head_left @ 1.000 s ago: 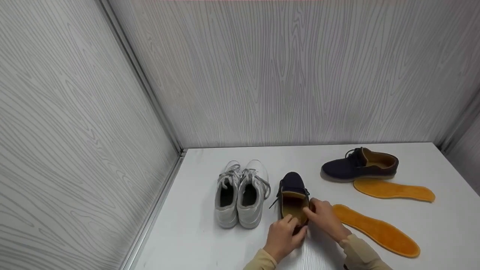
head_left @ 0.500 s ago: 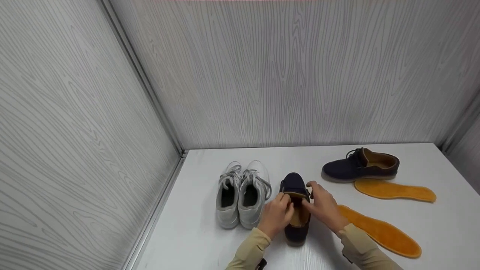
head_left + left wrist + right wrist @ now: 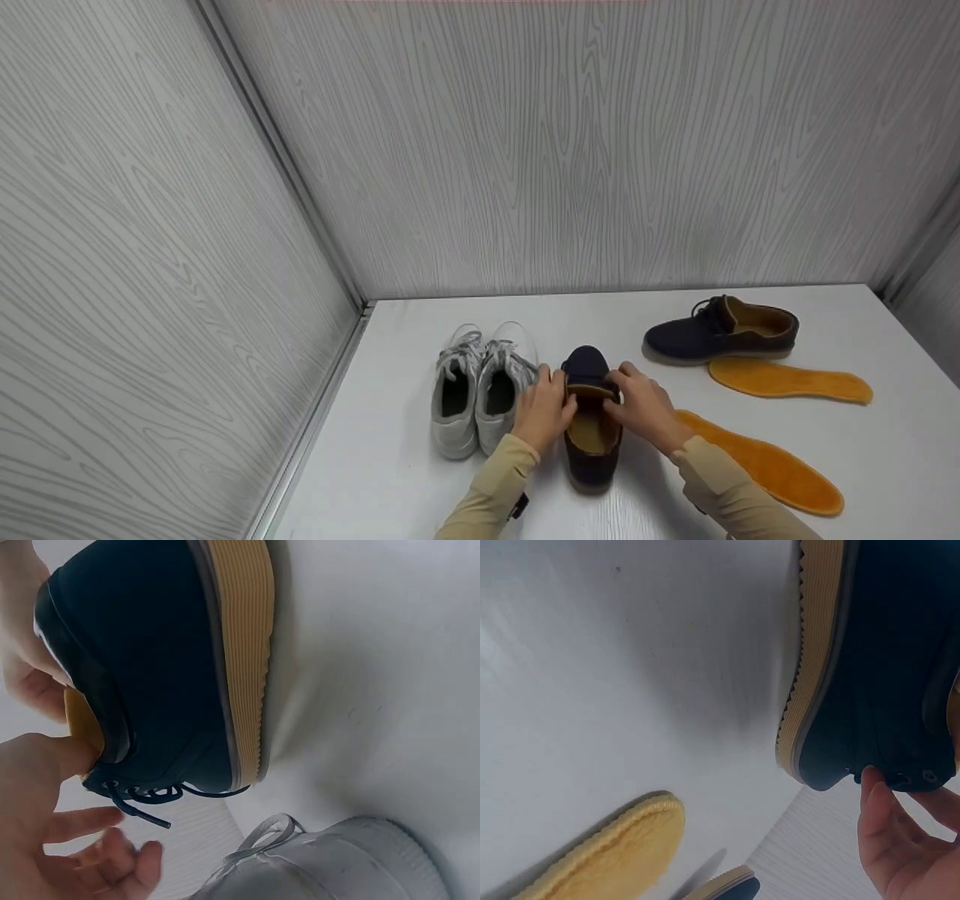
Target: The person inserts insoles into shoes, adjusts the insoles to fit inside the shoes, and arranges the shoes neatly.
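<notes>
A navy lace-up shoe (image 3: 586, 363) with a tan lining stands on the white table, its toe pointing away. My left hand (image 3: 541, 412) holds the left edge of its opening, thumb tucked inside the collar; in the left wrist view the fingers (image 3: 112, 855) curl outside by the eyelets and a loose lace. On the opposite edge, my right hand (image 3: 643, 405) pinches the eyelet side, with fingertips on the outer face in the right wrist view. The shoe's ribbed tan sole (image 3: 244, 637) shows from the side.
A pair of white sneakers (image 3: 454, 427) stands close to the left. At the back right is the matching navy shoe (image 3: 682, 337). Two fuzzy orange insoles lie at the right, a farther insole (image 3: 787, 379) and a nearer insole (image 3: 780, 472). Wood-grain panels (image 3: 562, 150) enclose the table.
Both hands have moved forward from the shoe's heel to the sides of its opening near the laces. The left hand has come out of the opening to its left edge.
</notes>
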Demonstrator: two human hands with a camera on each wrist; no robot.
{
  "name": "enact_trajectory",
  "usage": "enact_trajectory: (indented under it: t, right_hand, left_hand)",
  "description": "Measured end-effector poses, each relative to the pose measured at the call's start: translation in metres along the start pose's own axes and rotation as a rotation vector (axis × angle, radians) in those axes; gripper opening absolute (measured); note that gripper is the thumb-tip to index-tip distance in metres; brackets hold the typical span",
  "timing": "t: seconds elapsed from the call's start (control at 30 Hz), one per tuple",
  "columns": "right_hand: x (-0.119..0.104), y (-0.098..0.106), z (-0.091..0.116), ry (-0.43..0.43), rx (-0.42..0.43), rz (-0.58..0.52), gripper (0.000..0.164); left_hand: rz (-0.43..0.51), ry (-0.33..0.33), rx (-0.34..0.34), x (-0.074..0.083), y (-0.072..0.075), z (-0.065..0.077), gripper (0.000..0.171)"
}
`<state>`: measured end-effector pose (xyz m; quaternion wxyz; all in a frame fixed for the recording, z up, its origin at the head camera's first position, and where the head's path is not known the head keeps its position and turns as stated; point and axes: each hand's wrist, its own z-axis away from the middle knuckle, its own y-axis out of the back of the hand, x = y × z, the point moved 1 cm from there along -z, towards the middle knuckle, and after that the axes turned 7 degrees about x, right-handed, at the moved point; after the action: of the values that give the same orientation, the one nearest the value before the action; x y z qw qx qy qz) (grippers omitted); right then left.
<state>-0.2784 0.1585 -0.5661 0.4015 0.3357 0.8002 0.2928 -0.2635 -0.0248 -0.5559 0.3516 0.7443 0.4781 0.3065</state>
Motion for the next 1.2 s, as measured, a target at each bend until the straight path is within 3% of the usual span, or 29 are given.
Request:
enact_trajectory:
  t: [0.27,0.6,0.87,1.07,1.2]
  right_hand:
    - [0.001,-0.004,-0.004,0.01,-0.009,0.017,0.013]
    - [0.005,-0.007,-0.013,-0.025,0.003,-0.044,0.004]
    - [0.016,-0.01,-0.024,-0.182,-0.071,-0.201,0.011]
    - [0.021,-0.015,-0.026,-0.322,-0.136,-0.319,0.016]
    - [0.024,-0.017,-0.028,-0.35,-0.124,-0.346,0.022]
  left_hand:
    - [0.008,-0.001,-0.043,0.0,-0.006,-0.005,0.022]
    - [0.069,0.089,-0.14,0.001,-0.007,-0.024,0.032]
    - [0.089,0.14,-0.181,0.001,-0.016,-0.034,0.041]
    - [0.02,0.162,-0.157,0.004,-0.026,-0.033,0.038]
    - [0.002,0.186,-0.134,0.008,-0.03,-0.034,0.035]
